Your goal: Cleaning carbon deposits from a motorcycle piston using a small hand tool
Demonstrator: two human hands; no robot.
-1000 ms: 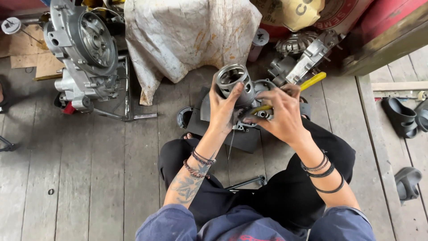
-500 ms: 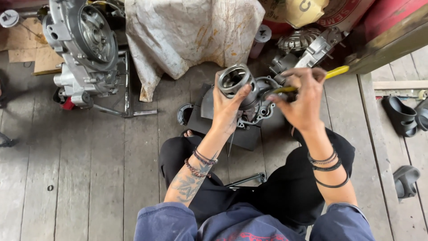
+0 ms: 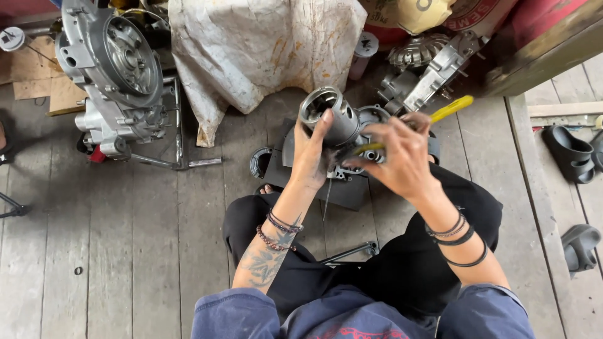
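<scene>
Worn wooden floorboards (image 3: 125,251) carry an engine case (image 3: 113,69) and a stained cloth (image 3: 264,50). Above the lap, the left hand (image 3: 311,157) is wrapped around a grey metal cylinder (image 3: 330,113); the right hand (image 3: 402,154) grips a yellow-handled tool (image 3: 449,110), whose tip seems to touch the cylinder's base.

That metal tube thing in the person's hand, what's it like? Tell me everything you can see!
The cylinder is a dull grey metal tube, hollow, with its round open end tilted up toward the camera and slots showing inside. The left hand grips its side, thumb near the rim. The right hand holds a yellow-handled tool against its lower end. It is held up over a dark mat.
</scene>
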